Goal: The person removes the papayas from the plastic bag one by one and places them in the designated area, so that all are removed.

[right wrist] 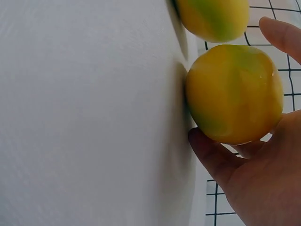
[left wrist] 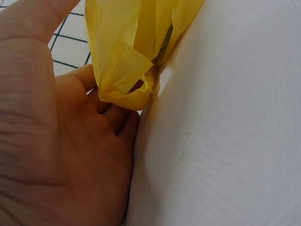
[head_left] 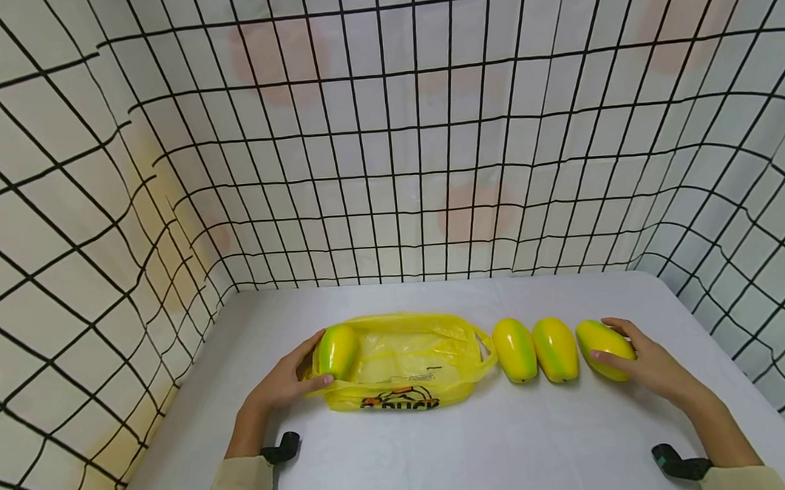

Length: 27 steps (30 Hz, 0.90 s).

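A yellow plastic bag (head_left: pixel 405 352) lies with its mouth spread wide, and a yellow-green mango (head_left: pixel 339 351) sits inside its left end. My left hand (head_left: pixel 286 376) holds that end of the bag, thumb along the front and fingers behind; the left wrist view shows the crumpled bag end (left wrist: pixel 124 61) against the fingers. At the right, my right hand (head_left: pixel 652 361) has its fingers curled round another mango (head_left: pixel 600 341), which lies tilted on the table. The right wrist view shows this mango (right wrist: pixel 233 94) low against the tabletop, the thumb standing off it.
Between the bag and my right hand lie two more mangoes, one (head_left: pixel 514 350) by the bag's handle loop and one (head_left: pixel 556 350) beside it. Black wire grid panels (head_left: pixel 421 147) rise behind and along both sides of the white table (head_left: pixel 456 449).
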Each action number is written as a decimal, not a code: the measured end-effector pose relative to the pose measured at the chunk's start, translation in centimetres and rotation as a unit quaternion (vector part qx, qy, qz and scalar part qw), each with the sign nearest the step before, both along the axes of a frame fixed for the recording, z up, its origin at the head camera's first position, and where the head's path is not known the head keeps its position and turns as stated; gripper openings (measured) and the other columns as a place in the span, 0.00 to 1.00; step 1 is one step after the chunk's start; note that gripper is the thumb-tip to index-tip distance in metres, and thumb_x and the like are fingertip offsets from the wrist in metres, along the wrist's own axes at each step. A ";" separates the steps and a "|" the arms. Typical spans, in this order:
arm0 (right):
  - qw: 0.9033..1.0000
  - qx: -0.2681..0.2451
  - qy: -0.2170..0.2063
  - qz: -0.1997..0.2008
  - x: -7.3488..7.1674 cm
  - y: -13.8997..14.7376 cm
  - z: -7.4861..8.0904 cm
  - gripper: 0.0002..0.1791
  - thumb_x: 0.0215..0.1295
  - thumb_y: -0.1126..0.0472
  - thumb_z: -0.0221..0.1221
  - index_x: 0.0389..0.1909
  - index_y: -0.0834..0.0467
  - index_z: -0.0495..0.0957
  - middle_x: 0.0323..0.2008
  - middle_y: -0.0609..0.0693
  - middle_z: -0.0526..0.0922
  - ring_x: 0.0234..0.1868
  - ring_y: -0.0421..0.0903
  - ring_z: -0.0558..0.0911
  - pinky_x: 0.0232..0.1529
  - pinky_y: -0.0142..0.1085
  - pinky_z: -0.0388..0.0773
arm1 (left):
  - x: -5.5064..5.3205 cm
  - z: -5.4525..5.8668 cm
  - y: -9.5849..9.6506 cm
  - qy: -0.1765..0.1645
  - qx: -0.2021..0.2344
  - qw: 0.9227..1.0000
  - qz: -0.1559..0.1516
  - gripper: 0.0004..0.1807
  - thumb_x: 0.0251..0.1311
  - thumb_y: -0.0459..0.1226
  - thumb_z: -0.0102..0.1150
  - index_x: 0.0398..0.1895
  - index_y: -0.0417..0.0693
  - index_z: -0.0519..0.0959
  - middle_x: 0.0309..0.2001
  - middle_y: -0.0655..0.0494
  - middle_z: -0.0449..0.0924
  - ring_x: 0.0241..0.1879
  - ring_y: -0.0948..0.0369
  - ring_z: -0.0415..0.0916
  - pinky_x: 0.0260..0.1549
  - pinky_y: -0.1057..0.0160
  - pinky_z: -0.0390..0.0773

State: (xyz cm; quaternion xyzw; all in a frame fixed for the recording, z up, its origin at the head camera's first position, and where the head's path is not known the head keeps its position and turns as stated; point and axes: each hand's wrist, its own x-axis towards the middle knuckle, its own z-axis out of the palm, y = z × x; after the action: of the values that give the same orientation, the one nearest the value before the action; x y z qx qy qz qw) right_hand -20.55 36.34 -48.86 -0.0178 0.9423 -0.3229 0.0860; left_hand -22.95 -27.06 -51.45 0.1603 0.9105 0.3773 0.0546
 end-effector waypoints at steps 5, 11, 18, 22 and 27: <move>1.000 0.003 0.000 -0.004 0.1 0.4 0.1 0.52 0.64 0.32 0.53 0.76 0.57 0.42 0.70 0.70 0.53 0.60 0.67 0.64 0.48 0.67 0.68 | 0.0 0.0 0.0 0.002 0.006 1.000 -0.003 0.50 0.53 0.59 0.65 0.77 0.67 0.49 0.77 0.59 0.51 0.76 0.51 0.50 0.71 0.41 0.55; 1.000 0.008 -0.006 -0.008 0.0 0.5 0.2 0.52 0.64 0.32 0.53 0.76 0.58 0.42 0.68 0.71 0.56 0.56 0.66 0.66 0.47 0.64 0.70 | 0.0 -0.1 0.0 -0.003 0.008 1.000 -0.001 0.51 0.52 0.59 0.65 0.77 0.67 0.49 0.77 0.59 0.51 0.76 0.51 0.50 0.71 0.41 0.55; 1.000 0.012 -0.011 -0.012 -0.1 1.0 0.3 0.52 0.64 0.31 0.51 0.77 0.57 0.40 0.70 0.71 0.53 0.58 0.67 0.65 0.47 0.68 0.69 | 0.1 -0.1 0.0 -0.002 0.011 1.000 -0.002 0.51 0.52 0.59 0.65 0.77 0.66 0.49 0.77 0.59 0.51 0.76 0.52 0.49 0.71 0.41 0.54; 1.000 0.013 -0.011 -0.015 0.0 1.1 0.5 0.52 0.65 0.31 0.50 0.77 0.58 0.40 0.71 0.71 0.51 0.59 0.68 0.64 0.47 0.69 0.68 | 0.1 0.1 0.1 -0.004 0.010 1.000 -0.001 0.51 0.52 0.59 0.65 0.77 0.66 0.49 0.77 0.60 0.51 0.76 0.52 0.49 0.71 0.41 0.54; 1.000 0.008 -0.002 -0.013 -0.1 1.2 0.4 0.52 0.65 0.32 0.51 0.77 0.58 0.40 0.72 0.71 0.51 0.60 0.69 0.64 0.47 0.68 0.71 | 0.2 0.3 0.1 -0.002 0.006 1.000 0.000 0.51 0.52 0.60 0.65 0.77 0.67 0.49 0.77 0.60 0.51 0.76 0.52 0.50 0.71 0.41 0.55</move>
State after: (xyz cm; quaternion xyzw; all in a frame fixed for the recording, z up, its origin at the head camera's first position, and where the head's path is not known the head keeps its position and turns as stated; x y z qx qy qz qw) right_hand -20.62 37.52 -48.42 -0.0039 0.9448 -0.3166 0.0842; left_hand -22.74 -26.91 -51.12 0.1596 0.9083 0.3826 0.0553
